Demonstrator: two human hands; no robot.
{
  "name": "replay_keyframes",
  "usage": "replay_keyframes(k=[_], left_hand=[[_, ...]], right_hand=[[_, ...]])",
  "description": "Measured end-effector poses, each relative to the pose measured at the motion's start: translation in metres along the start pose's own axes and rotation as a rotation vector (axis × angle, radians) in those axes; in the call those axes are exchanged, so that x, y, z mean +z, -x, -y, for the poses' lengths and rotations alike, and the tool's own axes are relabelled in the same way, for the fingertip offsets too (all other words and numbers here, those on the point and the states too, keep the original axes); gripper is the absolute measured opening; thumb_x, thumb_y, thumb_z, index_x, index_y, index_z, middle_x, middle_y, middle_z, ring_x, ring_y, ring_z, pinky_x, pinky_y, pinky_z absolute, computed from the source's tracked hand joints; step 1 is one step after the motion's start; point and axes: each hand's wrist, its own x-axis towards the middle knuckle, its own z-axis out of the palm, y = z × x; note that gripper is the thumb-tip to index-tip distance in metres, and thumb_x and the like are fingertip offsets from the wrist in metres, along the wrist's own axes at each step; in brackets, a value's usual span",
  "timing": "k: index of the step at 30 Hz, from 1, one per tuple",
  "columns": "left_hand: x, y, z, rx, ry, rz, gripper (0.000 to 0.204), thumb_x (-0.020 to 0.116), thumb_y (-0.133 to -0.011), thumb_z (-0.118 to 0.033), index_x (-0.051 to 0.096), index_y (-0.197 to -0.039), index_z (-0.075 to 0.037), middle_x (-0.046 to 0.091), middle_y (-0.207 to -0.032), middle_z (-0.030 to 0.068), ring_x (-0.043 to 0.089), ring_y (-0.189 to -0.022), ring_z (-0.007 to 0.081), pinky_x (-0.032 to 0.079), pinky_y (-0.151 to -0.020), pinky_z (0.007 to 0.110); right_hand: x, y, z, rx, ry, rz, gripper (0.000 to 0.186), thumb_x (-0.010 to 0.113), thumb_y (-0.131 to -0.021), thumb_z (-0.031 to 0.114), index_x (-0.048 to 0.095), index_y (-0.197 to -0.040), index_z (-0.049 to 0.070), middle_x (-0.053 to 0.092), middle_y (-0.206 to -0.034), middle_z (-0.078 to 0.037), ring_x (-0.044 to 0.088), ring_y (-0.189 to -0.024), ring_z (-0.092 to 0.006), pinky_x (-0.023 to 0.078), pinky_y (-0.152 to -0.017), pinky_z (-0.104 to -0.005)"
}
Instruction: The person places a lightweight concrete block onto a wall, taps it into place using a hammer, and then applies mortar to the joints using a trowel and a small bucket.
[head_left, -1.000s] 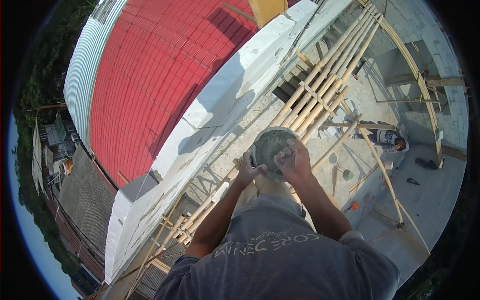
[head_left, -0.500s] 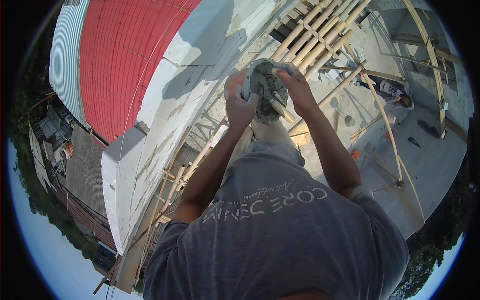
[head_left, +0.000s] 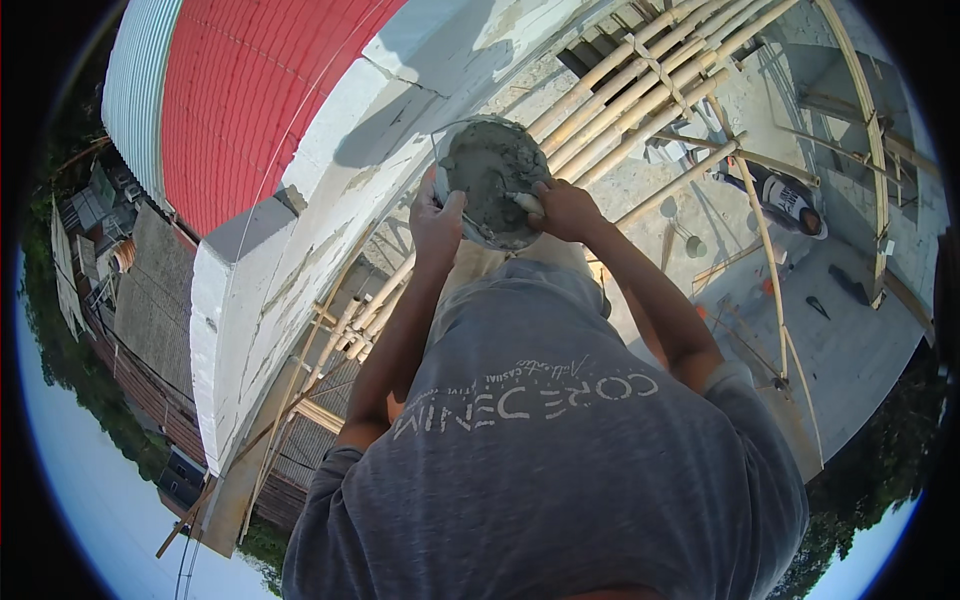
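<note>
A round bucket (head_left: 455, 150) of wet grey mortar (head_left: 490, 165) is held up in front of my body, its mouth facing me. My left hand (head_left: 437, 225) is closed on the bucket's left rim, the thumb over the edge. At the right side of the bucket my right hand (head_left: 567, 212) is closed around the pale, mortar-smeared handle of a trowel (head_left: 524, 203). The blade end is hidden in the mortar.
A light block wall (head_left: 330, 230) with a broad top runs along my left, red roofing (head_left: 265, 90) beyond it. Bamboo poles (head_left: 640, 95) form scaffolding ahead and to the right. Far below on the right, another person (head_left: 790, 200) is on the grey floor (head_left: 850, 350).
The bucket has moved left and turned, so its mouth faces me more fully. My right hand has shifted from the far rim down to the trowel handle. My left hand still grips the rim.
</note>
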Motion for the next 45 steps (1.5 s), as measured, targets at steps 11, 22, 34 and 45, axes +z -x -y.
replay_keyframes(k=[11,22,34,45], left_hand=[[-0.044,0.030,0.020,0.102,-0.005,-0.204,0.016,0.069,-0.081,-0.016,0.062,-0.084,-0.001,0.055,-0.067,0.0033,0.051,-0.062,0.0107,0.043,-0.058,0.031],[-0.082,0.057,0.037,0.132,0.171,-0.387,0.015,0.069,-0.081,-0.013,0.060,-0.083,-0.001,0.056,-0.068,0.0014,0.049,-0.060,0.0101,0.043,-0.057,0.029],[-0.069,0.080,0.041,0.068,0.693,-0.732,0.011,0.064,-0.084,-0.005,0.054,-0.081,-0.007,0.052,-0.068,-0.0022,0.043,-0.053,0.0042,0.037,-0.045,0.024],[-0.058,0.105,0.049,-0.015,0.870,-0.950,0.011,0.063,-0.083,-0.003,0.053,-0.082,-0.007,0.052,-0.070,-0.0003,0.045,-0.051,0.0081,0.043,-0.042,0.027]], right_hand=[[-0.059,0.034,0.057,0.023,0.328,0.121,0.046,0.061,-0.093,0.043,0.060,-0.122,0.008,0.068,-0.101,-0.015,0.069,-0.092,-0.0359,0.054,-0.084,-0.0490],[-0.029,-0.013,0.081,-0.175,0.089,0.131,0.053,0.063,-0.088,0.055,0.068,-0.122,0.015,0.072,-0.098,-0.018,0.070,-0.095,-0.0361,0.054,-0.083,-0.0469],[-0.113,-0.072,0.112,-0.272,-0.026,0.413,0.044,0.065,-0.093,0.047,0.073,-0.106,0.007,0.068,-0.076,-0.014,0.065,-0.072,-0.0238,0.050,-0.069,-0.0404],[-0.164,-0.141,0.256,-0.717,0.736,-0.248,0.046,0.057,-0.094,0.056,0.068,-0.119,0.018,0.072,-0.093,-0.011,0.070,-0.090,-0.0321,0.056,-0.074,-0.0427]])
